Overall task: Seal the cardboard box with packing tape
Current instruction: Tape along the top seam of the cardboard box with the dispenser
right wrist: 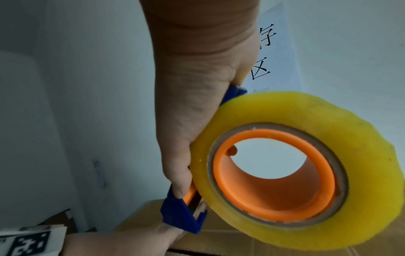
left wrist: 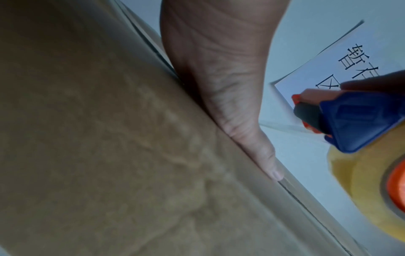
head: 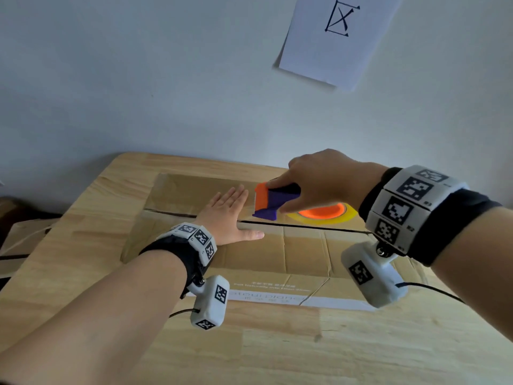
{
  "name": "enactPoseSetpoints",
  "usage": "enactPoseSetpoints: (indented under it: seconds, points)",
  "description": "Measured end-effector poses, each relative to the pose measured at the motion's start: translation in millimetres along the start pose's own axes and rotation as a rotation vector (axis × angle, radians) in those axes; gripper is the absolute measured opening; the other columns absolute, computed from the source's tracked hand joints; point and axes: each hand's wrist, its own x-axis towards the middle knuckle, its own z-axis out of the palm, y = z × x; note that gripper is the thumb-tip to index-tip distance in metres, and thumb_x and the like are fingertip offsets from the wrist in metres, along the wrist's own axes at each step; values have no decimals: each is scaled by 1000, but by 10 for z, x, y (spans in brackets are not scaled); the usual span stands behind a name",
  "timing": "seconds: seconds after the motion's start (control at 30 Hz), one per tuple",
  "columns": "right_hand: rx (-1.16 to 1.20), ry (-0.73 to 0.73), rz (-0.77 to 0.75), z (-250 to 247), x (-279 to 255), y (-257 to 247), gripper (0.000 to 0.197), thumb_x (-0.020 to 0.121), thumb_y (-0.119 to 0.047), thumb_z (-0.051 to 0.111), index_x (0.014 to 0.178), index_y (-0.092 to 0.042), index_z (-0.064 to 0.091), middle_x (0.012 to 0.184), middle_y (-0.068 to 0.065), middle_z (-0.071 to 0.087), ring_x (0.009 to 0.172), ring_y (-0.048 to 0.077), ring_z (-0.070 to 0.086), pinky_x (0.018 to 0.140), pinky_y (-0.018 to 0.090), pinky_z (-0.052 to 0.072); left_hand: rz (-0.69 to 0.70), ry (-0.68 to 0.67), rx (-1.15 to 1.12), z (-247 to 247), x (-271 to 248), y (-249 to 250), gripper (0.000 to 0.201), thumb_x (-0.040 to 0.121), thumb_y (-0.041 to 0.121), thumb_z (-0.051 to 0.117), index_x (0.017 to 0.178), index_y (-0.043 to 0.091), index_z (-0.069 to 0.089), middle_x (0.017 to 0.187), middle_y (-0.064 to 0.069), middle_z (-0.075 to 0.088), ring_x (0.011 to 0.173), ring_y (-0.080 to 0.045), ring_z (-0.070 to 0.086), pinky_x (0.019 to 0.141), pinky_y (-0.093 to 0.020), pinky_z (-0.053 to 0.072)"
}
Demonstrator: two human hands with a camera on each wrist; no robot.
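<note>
The cardboard box [head: 277,245] lies on the wooden table [head: 83,232] against the wall, its two top flaps meeting at a centre seam [head: 305,227]; the creased board will likely flex, so it needs support beside the seam. The left hand [head: 227,215] rests flat, fingers extended, across that seam. The right hand [head: 324,182] grips the tape dispenser [head: 273,201] by its blue body just above the box, the roll [right wrist: 306,164] probably light but sticky.

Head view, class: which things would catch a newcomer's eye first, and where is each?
The bright tape dispenser, orange and blue with a yellow roll, held by the right hand above the cardboard box. Next the left hand, lying flat on the box's centre seam. Then the white paper sign with black characters on the wall, upper right.
</note>
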Motion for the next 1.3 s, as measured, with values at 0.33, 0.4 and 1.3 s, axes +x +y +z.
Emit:
enactPoseSetpoints:
  seconds: [0.33,0.4,1.3]
  points:
    - [-55,-107,87,288,-299,173,35,85,-60,48,118,-50,54,80,-12,52,75,14,52,58,25,36,-28,-79,59,-72,-40,42,110,71,86,21,146,17,-20,153,2,-27,142,-11,-19,115,-34,-10]
    - [-85,-125,87,361,-272,136,35,86,-57,48,119,-48,54,83,-11,51,73,13,49,57,25,34,-38,-84,75,-77,-43,58,109,71,86,20,146,17,-20,154,2,-26,142,-12,-19,114,-34,-10]
    - [-62,-71,132,612,-222,119,35,82,-62,49,112,-46,60,82,-11,55,79,13,54,56,23,35,80,-275,127,-120,-572,-1,103,66,82,-8,146,17,-19,152,2,-29,140,-7,-21,116,-30,-7]
